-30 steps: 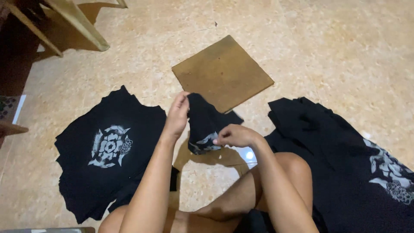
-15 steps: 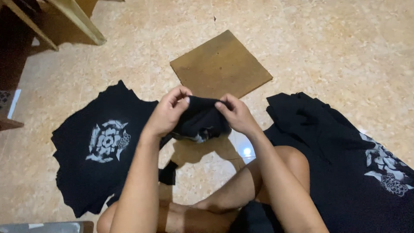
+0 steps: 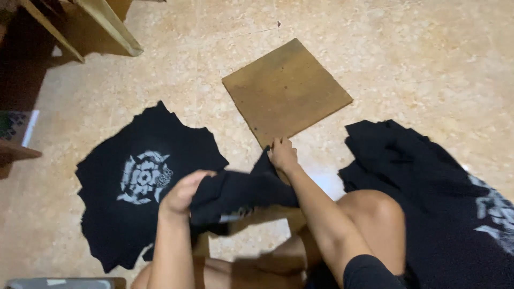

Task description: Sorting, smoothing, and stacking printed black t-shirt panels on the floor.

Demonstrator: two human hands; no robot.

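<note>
I hold a black cloth piece stretched between both hands above my lap. My left hand grips its left end, just over the edge of a stack of black cloth with a white round print lying on the floor. My right hand pinches the cloth's far right corner, close to the near edge of a square brown board. A piece of brown cardboard shows under the cloth.
A larger pile of black cloth with a white print lies on the floor at the right, beside my bent knee. Wooden furniture legs stand at the top left. The floor is beige speckled tile.
My hands have pulled apart, spreading the black cloth sideways. The left hand has moved down and left toward the printed stack; the right hand has stayed near the board's edge.
</note>
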